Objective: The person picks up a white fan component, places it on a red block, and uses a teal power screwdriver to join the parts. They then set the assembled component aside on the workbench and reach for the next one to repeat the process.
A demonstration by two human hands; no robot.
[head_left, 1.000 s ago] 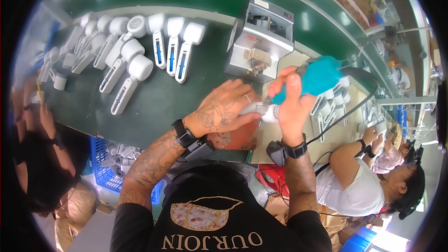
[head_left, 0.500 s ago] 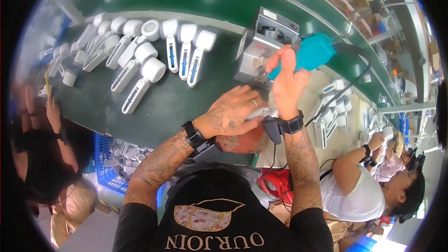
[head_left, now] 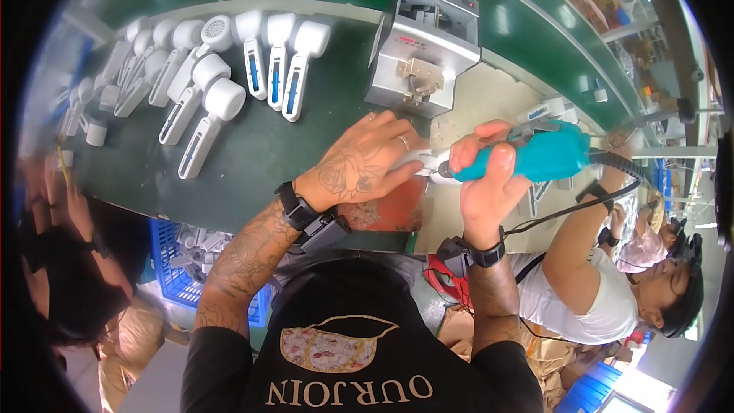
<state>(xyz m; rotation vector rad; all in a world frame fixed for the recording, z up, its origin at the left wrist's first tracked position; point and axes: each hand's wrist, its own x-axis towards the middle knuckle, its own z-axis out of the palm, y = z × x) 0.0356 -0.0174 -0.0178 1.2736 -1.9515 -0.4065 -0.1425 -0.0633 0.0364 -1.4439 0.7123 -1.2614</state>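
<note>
the left hand [head_left: 367,164] lies flat over a small white part [head_left: 419,159] on the worktop [head_left: 252,153], its grip pressing the part down. just beside it, the right hand [head_left: 485,183] has its grip wrapped tight round a teal power screwdriver [head_left: 547,154], tip at the part. farther back stands a grey box machine [head_left: 424,46], and white handheld gadgets [head_left: 229,76] lie in rows.

One head-worn fisheye view looks steeply down from above the person's chest, close over the green workbench [head_left: 252,160]. The grey machine [head_left: 424,46] sits just above picture centre, and the bench's edges bow toward the rim around it (no second view is supplied).
</note>
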